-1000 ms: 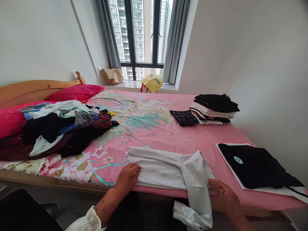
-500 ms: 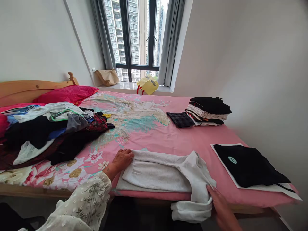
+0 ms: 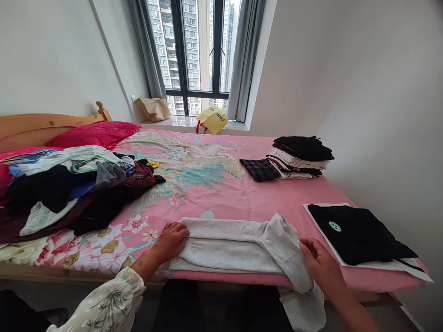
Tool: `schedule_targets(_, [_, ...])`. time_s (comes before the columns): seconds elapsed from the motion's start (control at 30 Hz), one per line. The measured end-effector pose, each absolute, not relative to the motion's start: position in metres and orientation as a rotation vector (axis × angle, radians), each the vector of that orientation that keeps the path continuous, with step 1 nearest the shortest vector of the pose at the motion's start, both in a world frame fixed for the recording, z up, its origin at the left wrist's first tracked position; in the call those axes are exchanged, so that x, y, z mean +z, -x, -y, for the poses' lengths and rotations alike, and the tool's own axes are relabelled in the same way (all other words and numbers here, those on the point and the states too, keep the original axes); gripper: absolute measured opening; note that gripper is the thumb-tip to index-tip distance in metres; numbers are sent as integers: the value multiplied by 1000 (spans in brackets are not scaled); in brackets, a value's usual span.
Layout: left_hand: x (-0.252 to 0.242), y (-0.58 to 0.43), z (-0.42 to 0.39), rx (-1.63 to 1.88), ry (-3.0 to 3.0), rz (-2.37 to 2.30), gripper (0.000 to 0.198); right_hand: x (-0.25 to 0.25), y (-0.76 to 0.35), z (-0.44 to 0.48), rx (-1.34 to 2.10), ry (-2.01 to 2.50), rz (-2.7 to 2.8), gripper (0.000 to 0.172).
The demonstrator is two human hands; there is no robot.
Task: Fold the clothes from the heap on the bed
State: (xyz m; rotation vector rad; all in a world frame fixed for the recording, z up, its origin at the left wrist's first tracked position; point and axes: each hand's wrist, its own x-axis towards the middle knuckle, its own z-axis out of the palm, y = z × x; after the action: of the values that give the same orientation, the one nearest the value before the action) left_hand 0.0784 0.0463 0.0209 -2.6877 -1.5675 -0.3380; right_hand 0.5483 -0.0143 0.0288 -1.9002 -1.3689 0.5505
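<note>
A light grey long-sleeved top lies partly folded along the near edge of the bed. One sleeve hangs over that edge at the right, its end dropping toward the floor. My left hand is closed on the garment's upper left corner. At the other end, my right hand pinches the cloth by the shoulder and the hanging sleeve. Both fingertips are partly hidden by the fabric.
A heap of loose clothes covers the bed's left side. Folded clothes stand in a stack at the far right, beside a dark checked folded garment. Nearer, a black garment lies on a white sheet. A pink bedsheet lies underneath.
My right hand has moved up a little, and the bunched sleeve end has loosened and now hangs lower and further right. My left hand keeps its corner, shifted slightly.
</note>
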Motion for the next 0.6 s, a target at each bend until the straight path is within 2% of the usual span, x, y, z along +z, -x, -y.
schedule_targets(0.17, [25, -110, -53, -542, 2757, 1519, 33, 46, -448, -1, 569, 1540, 1775, 29])
schedule_targets(0.3, [15, -142, -56, -471, 2891, 1458, 38, 32, -397, -32, 569, 1293, 2153, 35])
schedule_targets(0.4, [-2, -131, -54, -261, 2767, 1786, 50, 0, -418, -57, 583, 1456, 2427, 44])
schedule_targets(0.5, [-17, -94, -52, -121, 2512, 2172, 68, -32, -469, -78, 442, 1856, 2305, 58])
schedule_targets(0.6, [-24, -64, -52, -129, 2459, 2244, 73, -47, -504, -89, 334, 1912, 2277, 60])
